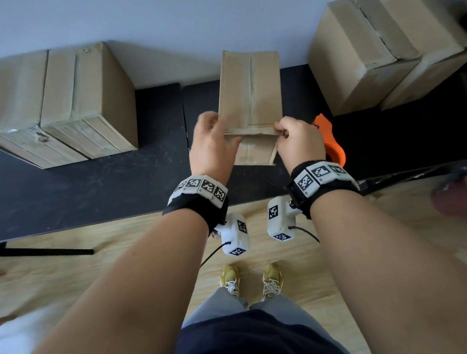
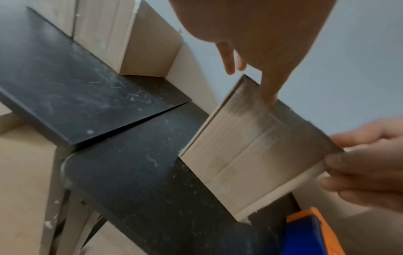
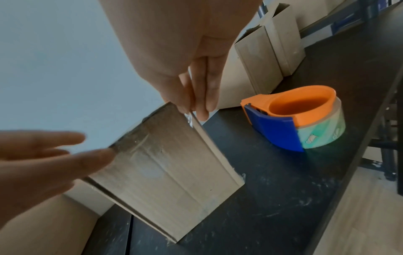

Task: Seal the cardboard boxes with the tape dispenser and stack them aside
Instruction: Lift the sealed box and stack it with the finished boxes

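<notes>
The small brown cardboard box (image 1: pixel 250 95) is standing between both hands on the black table (image 1: pixel 90 173). The right hand (image 1: pixel 297 142) is pinching its top edge; the left hand (image 1: pixel 212 142), fingers relaxed, is touching the opposite corner. It looks light, stiff and crushable, best gripped at the side walls. The orange-and-blue tape dispenser (image 3: pixel 301 117) is lying just beyond the right fingers.

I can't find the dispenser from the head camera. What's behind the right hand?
The orange tape dispenser lies on the black table behind the right hand, which hides most of it.
</notes>
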Demonstrator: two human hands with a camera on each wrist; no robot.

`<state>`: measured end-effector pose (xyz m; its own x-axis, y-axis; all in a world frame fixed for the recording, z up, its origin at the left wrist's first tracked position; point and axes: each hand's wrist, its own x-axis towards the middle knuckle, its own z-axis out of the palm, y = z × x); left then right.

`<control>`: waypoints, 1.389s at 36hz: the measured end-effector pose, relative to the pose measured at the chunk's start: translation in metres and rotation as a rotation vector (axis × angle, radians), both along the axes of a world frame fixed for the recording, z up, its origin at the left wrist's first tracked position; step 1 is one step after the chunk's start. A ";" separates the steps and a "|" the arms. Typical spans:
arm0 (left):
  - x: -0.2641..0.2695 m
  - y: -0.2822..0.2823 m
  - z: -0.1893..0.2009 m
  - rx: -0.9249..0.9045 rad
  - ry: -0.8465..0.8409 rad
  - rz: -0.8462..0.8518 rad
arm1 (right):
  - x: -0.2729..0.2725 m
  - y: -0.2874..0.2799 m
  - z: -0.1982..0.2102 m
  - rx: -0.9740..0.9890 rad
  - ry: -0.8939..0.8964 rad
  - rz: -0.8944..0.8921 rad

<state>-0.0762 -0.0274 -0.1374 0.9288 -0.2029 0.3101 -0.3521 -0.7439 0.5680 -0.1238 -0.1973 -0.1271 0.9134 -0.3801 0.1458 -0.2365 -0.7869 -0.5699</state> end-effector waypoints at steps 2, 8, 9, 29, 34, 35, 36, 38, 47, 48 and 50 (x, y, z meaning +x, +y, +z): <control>-0.001 0.010 0.001 -0.036 0.089 0.075 | 0.000 0.000 -0.002 -0.003 -0.008 -0.001; 0.002 0.019 0.007 -0.064 0.300 0.167 | 0.001 0.000 -0.002 -0.011 0.004 0.014; 0.003 0.019 0.008 -0.068 0.309 0.175 | 0.001 0.000 -0.002 -0.015 0.004 0.019; 0.006 0.015 0.017 -0.181 0.470 0.201 | 0.006 0.016 0.016 0.395 0.123 -0.261; 0.015 0.032 0.027 -0.171 0.424 0.256 | 0.025 0.028 0.029 0.335 0.124 -0.187; 0.017 0.038 0.029 -0.177 0.411 0.274 | 0.030 0.034 0.032 0.331 0.116 -0.171; 0.019 0.045 0.031 -0.185 0.397 0.291 | 0.035 0.040 0.035 0.329 0.108 -0.153; 0.022 0.059 0.037 -0.194 0.366 0.331 | 0.045 0.054 0.042 0.329 0.097 -0.117; 0.046 0.132 0.054 0.017 0.272 0.503 | 0.094 0.130 0.047 0.329 0.152 0.094; 0.049 0.139 0.053 0.049 0.290 0.505 | 0.099 0.137 0.045 0.319 0.177 0.115; 0.057 0.153 0.052 0.124 0.320 0.488 | 0.108 0.150 0.039 0.291 0.228 0.140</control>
<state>-0.0194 0.1255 -0.0850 0.9673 0.2537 0.0006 0.2211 -0.8441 0.4885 -0.0154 -0.0478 -0.0881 0.9560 -0.2446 -0.1618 -0.2840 -0.6340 -0.7193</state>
